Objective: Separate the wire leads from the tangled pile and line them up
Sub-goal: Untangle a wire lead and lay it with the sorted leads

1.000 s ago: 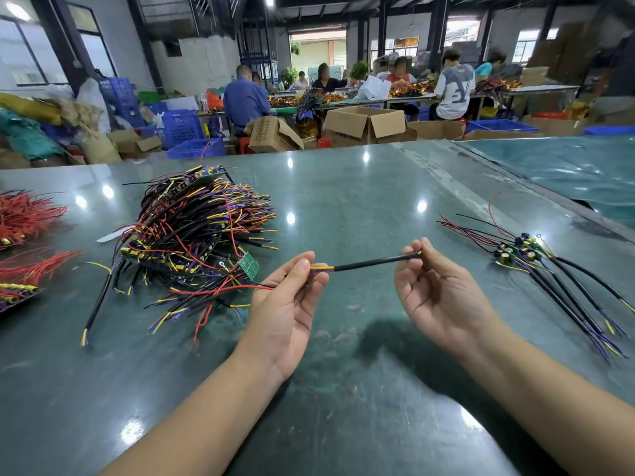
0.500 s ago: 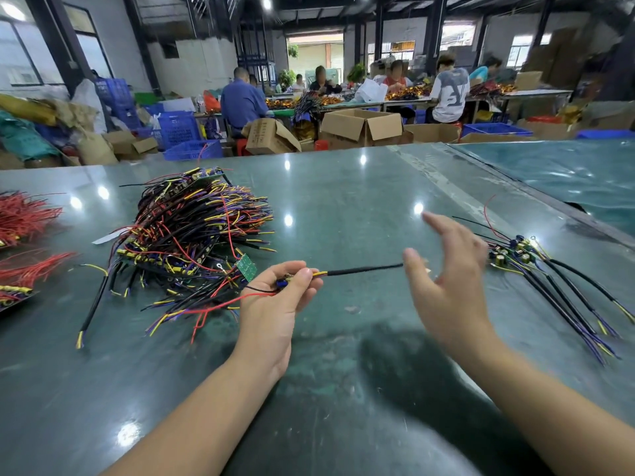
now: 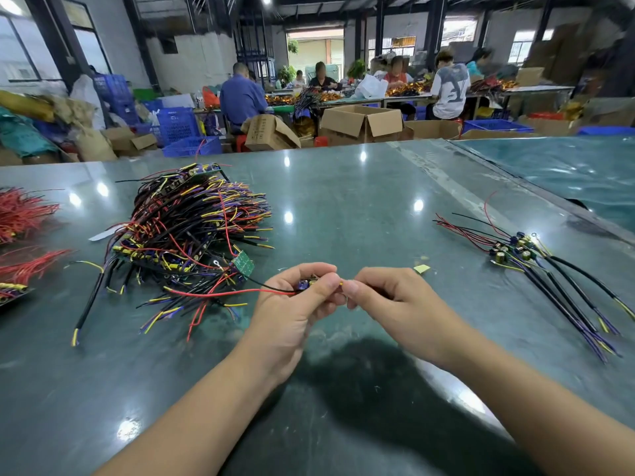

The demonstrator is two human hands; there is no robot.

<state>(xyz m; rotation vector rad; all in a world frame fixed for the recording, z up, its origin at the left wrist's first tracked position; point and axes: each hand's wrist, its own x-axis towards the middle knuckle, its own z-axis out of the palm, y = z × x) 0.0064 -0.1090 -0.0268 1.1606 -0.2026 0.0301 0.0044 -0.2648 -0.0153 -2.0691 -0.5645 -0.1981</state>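
Observation:
A tangled pile (image 3: 192, 231) of black, red, yellow and purple wire leads with small boards lies on the green table (image 3: 360, 207), left of centre. My left hand (image 3: 295, 304) pinches one wire lead (image 3: 233, 293) at its small purple component end; its red and black wires trail back to the pile. My right hand (image 3: 385, 297) pinches the same lead's yellow tip just right of my left fingertips. At the right, several separated leads (image 3: 549, 269) lie side by side, their black sleeves pointing toward me.
Bundles of red wires (image 3: 24, 214) lie at the table's left edge. A small yellowish scrap (image 3: 422, 268) sits beyond my right hand. A second table (image 3: 567, 166) adjoins at the right. Cardboard boxes, blue crates and seated people fill the background.
My right hand let go of the black sleeve, swung out, then came back to pinch the lead close to my left hand. Both hands now meet at centre.

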